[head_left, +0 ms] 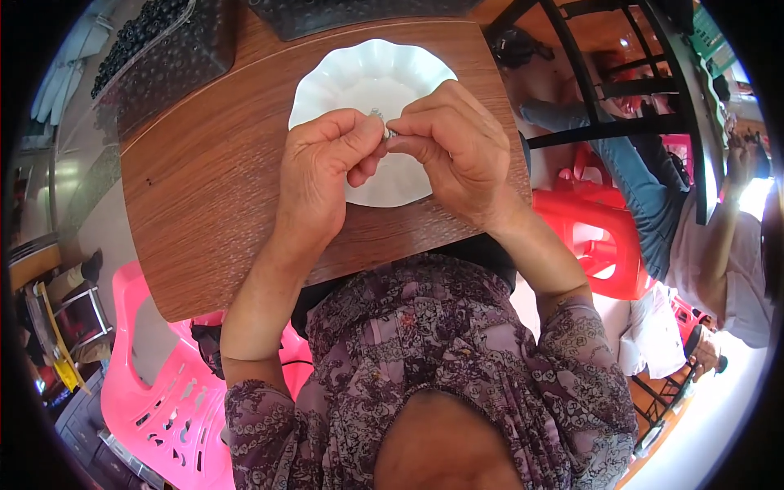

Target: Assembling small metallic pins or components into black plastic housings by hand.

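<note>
Above a white scalloped plate, my left hand and my right hand meet fingertip to fingertip. Both pinch at a tiny pale and silvery piece, mostly covered by the fingers and too small to name. The left thumb lies against its index finger, with the other fingers curled below. Thumb and forefinger of the right hand press together from the other side. A little beyond the left thumb, some small greyish bits show against the plate.
The plate rests on a brown wooden table. Clear tubs of dark round beads or berries stand at its far left; another dark container is at the far edge. A pink chair, red stools and a seated person surround it.
</note>
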Motion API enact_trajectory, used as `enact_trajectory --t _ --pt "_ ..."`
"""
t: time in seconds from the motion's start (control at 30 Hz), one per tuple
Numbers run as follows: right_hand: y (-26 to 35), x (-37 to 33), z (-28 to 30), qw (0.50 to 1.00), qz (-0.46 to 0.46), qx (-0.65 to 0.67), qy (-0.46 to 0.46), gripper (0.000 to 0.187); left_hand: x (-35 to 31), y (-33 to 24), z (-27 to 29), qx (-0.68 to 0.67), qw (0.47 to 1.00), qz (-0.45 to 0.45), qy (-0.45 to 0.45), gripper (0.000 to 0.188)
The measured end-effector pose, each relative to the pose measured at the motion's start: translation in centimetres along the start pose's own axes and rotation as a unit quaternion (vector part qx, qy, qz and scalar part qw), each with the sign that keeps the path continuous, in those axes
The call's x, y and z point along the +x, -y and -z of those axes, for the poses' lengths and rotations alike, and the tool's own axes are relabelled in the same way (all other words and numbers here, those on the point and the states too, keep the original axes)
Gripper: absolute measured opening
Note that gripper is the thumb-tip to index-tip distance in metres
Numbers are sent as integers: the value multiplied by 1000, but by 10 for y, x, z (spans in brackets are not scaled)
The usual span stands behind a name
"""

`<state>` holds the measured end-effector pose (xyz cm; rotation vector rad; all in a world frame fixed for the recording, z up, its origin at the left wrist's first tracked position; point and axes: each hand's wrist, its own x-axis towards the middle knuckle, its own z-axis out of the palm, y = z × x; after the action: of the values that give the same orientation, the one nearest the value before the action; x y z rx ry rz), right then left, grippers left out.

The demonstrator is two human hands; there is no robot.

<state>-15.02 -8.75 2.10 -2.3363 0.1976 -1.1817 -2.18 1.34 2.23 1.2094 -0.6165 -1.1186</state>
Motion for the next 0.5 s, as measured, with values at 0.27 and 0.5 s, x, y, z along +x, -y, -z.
enact_trajectory --t 0.27,0.5 --pt "-5 0 2 997 61 -37 19 23 4 -5 7 -139 972 183 45 30" --pt "-1 -8 -2 988 -146 47 18 13 -2 3 -7 64 989 -107 -81 13"
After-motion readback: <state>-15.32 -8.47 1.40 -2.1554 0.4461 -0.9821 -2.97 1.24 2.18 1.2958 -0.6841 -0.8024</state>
